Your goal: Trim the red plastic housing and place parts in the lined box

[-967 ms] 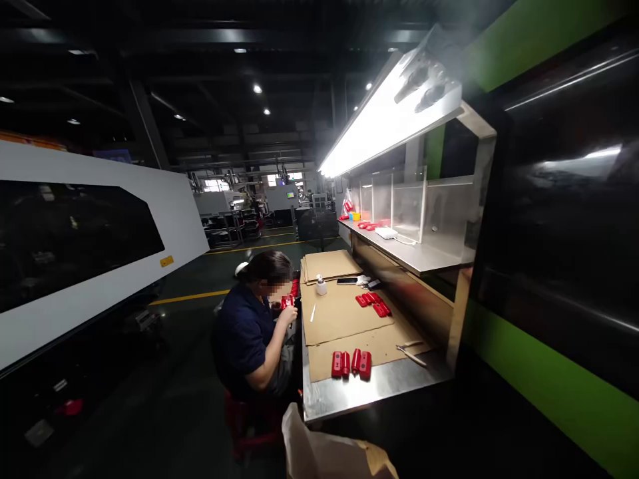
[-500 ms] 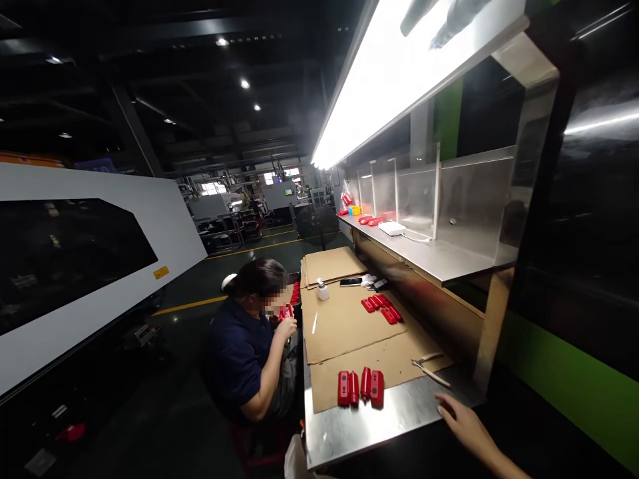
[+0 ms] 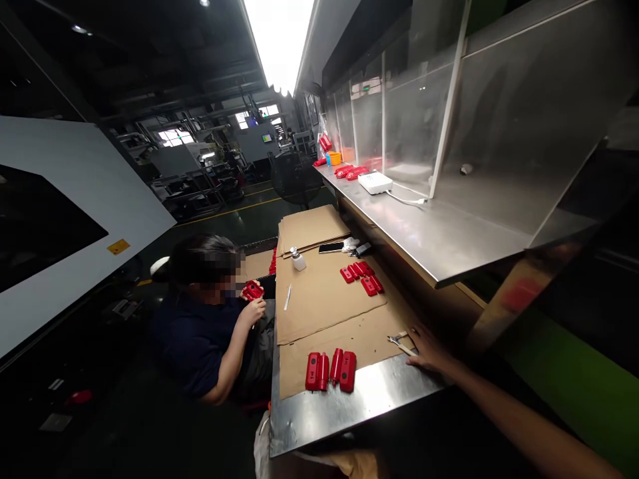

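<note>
Straddling the pliers' handles (image 3: 406,348), right hand (image 3: 425,348) has thumb and fingers spread; red parts' (image 3: 348,371) markings unreadably small.

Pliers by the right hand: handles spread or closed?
Spread: the pliers' two handles diverge, with brown cardboard showing between them.

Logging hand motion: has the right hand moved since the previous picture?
Yes: the right hand has moved inward from the near edge of the metal workbench to the handles of the pliers.
</note>
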A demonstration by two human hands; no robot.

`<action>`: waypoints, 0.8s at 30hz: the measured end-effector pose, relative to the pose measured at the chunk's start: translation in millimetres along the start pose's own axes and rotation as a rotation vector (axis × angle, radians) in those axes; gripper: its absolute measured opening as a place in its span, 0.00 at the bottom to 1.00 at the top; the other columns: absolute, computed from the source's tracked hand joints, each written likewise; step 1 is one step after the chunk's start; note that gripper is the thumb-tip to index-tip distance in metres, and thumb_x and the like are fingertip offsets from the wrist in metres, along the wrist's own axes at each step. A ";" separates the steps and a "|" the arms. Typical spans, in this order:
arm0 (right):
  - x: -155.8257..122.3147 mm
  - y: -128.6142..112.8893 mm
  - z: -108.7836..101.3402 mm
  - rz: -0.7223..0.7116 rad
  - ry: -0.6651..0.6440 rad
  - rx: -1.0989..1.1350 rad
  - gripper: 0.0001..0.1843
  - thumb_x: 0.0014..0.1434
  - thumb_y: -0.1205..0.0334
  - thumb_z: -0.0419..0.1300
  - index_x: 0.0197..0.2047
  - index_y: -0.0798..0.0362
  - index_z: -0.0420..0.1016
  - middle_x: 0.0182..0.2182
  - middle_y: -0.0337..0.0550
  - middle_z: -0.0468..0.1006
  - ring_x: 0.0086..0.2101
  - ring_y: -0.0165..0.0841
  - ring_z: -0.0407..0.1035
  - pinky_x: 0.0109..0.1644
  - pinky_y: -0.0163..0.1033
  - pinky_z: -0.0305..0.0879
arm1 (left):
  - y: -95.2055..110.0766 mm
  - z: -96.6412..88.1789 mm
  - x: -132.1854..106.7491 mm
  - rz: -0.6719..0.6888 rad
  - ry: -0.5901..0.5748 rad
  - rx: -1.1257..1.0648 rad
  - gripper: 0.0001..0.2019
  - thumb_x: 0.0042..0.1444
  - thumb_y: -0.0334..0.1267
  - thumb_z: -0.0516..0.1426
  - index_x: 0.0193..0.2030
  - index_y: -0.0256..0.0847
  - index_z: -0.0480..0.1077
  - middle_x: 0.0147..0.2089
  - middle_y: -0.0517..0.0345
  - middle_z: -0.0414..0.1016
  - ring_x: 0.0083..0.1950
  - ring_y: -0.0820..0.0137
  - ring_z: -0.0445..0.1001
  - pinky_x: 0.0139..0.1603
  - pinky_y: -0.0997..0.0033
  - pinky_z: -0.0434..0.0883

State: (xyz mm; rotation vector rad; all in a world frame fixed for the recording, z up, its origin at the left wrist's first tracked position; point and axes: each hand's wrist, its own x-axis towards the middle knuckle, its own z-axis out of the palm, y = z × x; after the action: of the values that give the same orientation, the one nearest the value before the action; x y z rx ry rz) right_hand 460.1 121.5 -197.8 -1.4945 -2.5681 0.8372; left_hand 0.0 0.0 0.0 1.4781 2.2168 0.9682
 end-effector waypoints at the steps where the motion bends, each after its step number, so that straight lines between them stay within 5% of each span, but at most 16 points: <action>1: -0.8 -2.6 -2.3 0.005 0.001 0.016 0.40 0.54 0.56 0.68 0.67 0.53 0.61 0.68 0.55 0.57 0.68 0.51 0.47 0.70 0.60 0.44 | 2.6 8.5 -9.9 -0.013 -0.030 0.024 0.26 0.64 0.57 0.54 0.58 0.38 0.69 0.56 0.46 0.74 0.56 0.59 0.74 0.59 0.48 0.70; 3: -9.2 -7.8 -6.0 0.032 0.014 0.067 0.41 0.53 0.57 0.68 0.67 0.55 0.61 0.66 0.56 0.60 0.67 0.51 0.50 0.70 0.59 0.46 | 13.0 37.9 -45.7 -0.023 -0.114 0.082 0.26 0.64 0.57 0.54 0.62 0.45 0.66 0.61 0.49 0.70 0.61 0.56 0.71 0.61 0.44 0.69; 4: -17.9 -10.1 -7.2 0.049 0.025 0.103 0.40 0.53 0.56 0.67 0.67 0.55 0.62 0.65 0.57 0.61 0.66 0.50 0.52 0.69 0.58 0.48 | 19.9 58.1 -69.5 -0.025 -0.172 0.123 0.23 0.64 0.57 0.53 0.63 0.56 0.63 0.63 0.59 0.69 0.64 0.56 0.68 0.61 0.40 0.68; 8: -86.5 -15.7 -0.5 0.090 0.057 0.306 0.32 0.60 0.43 0.56 0.62 0.50 0.71 0.57 0.52 0.72 0.58 0.47 0.65 0.64 0.48 0.60 | 44.5 149.2 -153.3 -0.019 -0.505 0.340 0.39 0.55 0.43 0.65 0.71 0.47 0.54 0.75 0.45 0.50 0.73 0.47 0.53 0.70 0.37 0.57; 10: -132.8 -17.2 13.9 0.091 0.050 0.407 0.32 0.60 0.37 0.54 0.59 0.49 0.74 0.52 0.49 0.76 0.54 0.44 0.70 0.60 0.43 0.65 | 49.5 182.2 -161.8 -0.021 -0.631 0.496 0.54 0.44 0.31 0.69 0.75 0.42 0.44 0.78 0.41 0.34 0.76 0.42 0.33 0.74 0.36 0.45; 12: -176.3 -18.2 35.2 0.113 0.030 0.495 0.34 0.57 0.34 0.54 0.57 0.49 0.76 0.48 0.48 0.78 0.49 0.43 0.73 0.55 0.40 0.70 | 49.3 200.4 -146.8 -0.010 -0.736 0.615 0.58 0.40 0.25 0.69 0.75 0.42 0.42 0.77 0.39 0.31 0.75 0.38 0.27 0.72 0.30 0.39; 15: -222.2 -18.1 68.6 0.222 -0.006 0.651 0.39 0.53 0.32 0.58 0.59 0.50 0.75 0.55 0.50 0.75 0.56 0.45 0.69 0.60 0.40 0.67 | 40.5 206.6 -109.7 0.056 -0.844 0.648 0.57 0.38 0.22 0.69 0.74 0.47 0.48 0.76 0.39 0.40 0.74 0.32 0.32 0.68 0.20 0.39; 18: -237.6 -19.1 83.5 0.347 -0.020 0.729 0.47 0.49 0.30 0.60 0.63 0.52 0.71 0.64 0.52 0.67 0.64 0.48 0.61 0.67 0.43 0.60 | 26.6 199.9 -90.4 0.140 -0.860 0.482 0.56 0.32 0.21 0.69 0.71 0.47 0.56 0.72 0.41 0.51 0.72 0.31 0.40 0.66 0.19 0.41; 21: -229.6 -27.4 69.9 0.339 -0.025 0.770 0.46 0.50 0.29 0.59 0.64 0.50 0.70 0.65 0.51 0.66 0.65 0.50 0.59 0.69 0.47 0.57 | 19.1 188.1 -103.1 0.151 -0.761 0.098 0.59 0.31 0.29 0.70 0.73 0.43 0.50 0.72 0.38 0.52 0.73 0.37 0.45 0.71 0.28 0.42; 24: -217.0 -43.6 38.1 0.208 -0.023 0.839 0.47 0.53 0.34 0.60 0.70 0.47 0.60 0.68 0.48 0.60 0.67 0.48 0.53 0.71 0.49 0.53 | 22.7 172.8 -144.9 0.100 -0.577 -0.466 0.56 0.50 0.54 0.62 0.75 0.49 0.27 0.76 0.43 0.42 0.74 0.49 0.50 0.74 0.46 0.52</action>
State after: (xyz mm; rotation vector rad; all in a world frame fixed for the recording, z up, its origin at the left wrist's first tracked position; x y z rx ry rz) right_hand 528.9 -89.3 -162.3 -1.4341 -1.6810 1.6698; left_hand 177.9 -62.0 -126.1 1.4221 1.4133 0.8667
